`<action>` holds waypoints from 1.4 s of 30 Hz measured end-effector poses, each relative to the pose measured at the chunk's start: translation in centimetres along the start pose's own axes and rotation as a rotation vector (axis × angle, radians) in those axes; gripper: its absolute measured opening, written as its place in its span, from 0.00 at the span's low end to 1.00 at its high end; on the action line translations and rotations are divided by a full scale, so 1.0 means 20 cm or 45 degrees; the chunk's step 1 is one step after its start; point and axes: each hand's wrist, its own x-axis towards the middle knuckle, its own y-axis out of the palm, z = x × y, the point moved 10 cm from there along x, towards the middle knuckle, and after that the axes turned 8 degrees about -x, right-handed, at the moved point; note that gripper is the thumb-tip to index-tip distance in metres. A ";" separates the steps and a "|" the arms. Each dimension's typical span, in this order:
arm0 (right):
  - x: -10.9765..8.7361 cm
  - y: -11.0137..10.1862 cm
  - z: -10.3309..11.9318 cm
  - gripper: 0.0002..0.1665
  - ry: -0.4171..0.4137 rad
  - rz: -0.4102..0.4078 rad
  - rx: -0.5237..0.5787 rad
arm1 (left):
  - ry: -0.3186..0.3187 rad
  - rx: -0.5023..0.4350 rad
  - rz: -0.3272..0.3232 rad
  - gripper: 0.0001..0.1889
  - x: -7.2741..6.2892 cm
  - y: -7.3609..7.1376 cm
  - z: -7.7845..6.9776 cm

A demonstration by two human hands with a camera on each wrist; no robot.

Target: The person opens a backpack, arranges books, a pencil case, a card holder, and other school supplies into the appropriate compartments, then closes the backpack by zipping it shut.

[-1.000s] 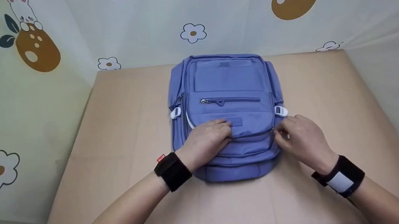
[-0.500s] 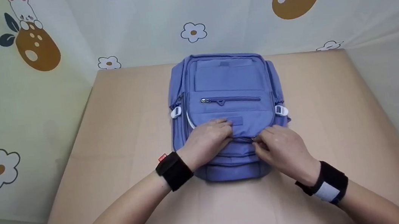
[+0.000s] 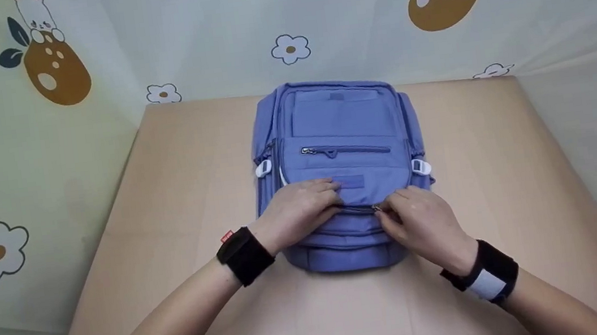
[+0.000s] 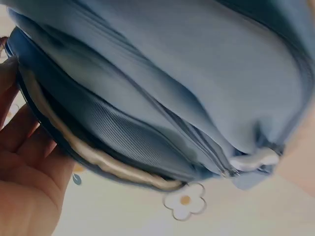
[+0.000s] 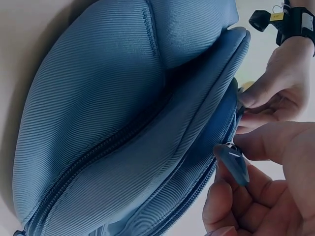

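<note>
A blue backpack (image 3: 346,119) lies front up, with several zipped pockets. In the head view my left hand (image 3: 301,210) reaches over its lower front and holds the upper edge of a front pocket. The left wrist view shows my thumb and fingers pinching that pocket edge (image 4: 61,135); the pocket gapes there, showing ribbed lining (image 4: 120,135) and pale trim. My right hand (image 3: 425,223) is just to the right at the same zipper. Between right thumb and forefinger I pinch the blue zipper pull (image 5: 235,164); the zipper teeth (image 5: 197,189) run down from it.
The bag stands near the middle of a tan-covered table (image 3: 191,175). White strap buckles (image 3: 421,166) sit at both sides of the bag. A small chest zipper (image 3: 344,149) crosses the upper front. A patterned cloth backdrop (image 3: 214,35) hangs behind and at both sides.
My right hand has moved left with the zipper pull, from the bag's right side toward the middle, then slowed. My left hand has shifted slightly left, still on the pocket edge.
</note>
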 end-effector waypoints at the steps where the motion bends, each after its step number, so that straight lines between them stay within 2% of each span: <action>1: 0.00 0.00 0.00 0.09 0.006 0.005 0.003 | 0.011 -0.003 -0.025 0.05 -0.02 -0.02 0.01; 6: 0.00 0.01 -0.01 0.08 0.030 0.029 0.014 | 0.021 -0.015 -0.107 0.06 -0.11 -0.10 0.08; 11: 0.00 0.01 -0.02 0.08 0.033 0.022 0.015 | -0.019 -0.026 -0.111 0.05 -0.17 -0.11 0.15; 17: 0.00 -0.01 0.00 0.09 0.000 -0.023 0.007 | -0.069 0.016 -0.070 0.02 -0.16 -0.08 0.16; 25: 0.03 -0.01 0.09 0.11 -0.077 -0.012 0.004 | -0.046 0.037 -0.081 0.04 -0.17 -0.07 0.16; 34: 0.16 0.06 0.27 0.08 -0.162 0.090 0.040 | -0.067 0.061 -0.069 0.03 -0.16 -0.07 0.16; 39: 0.24 0.11 0.37 0.09 -0.254 0.088 0.005 | -0.087 0.059 -0.065 0.03 -0.16 -0.06 0.16; 42: 0.25 0.14 0.39 0.10 -0.272 0.086 -0.013 | -0.103 0.053 -0.060 0.04 -0.16 -0.06 0.17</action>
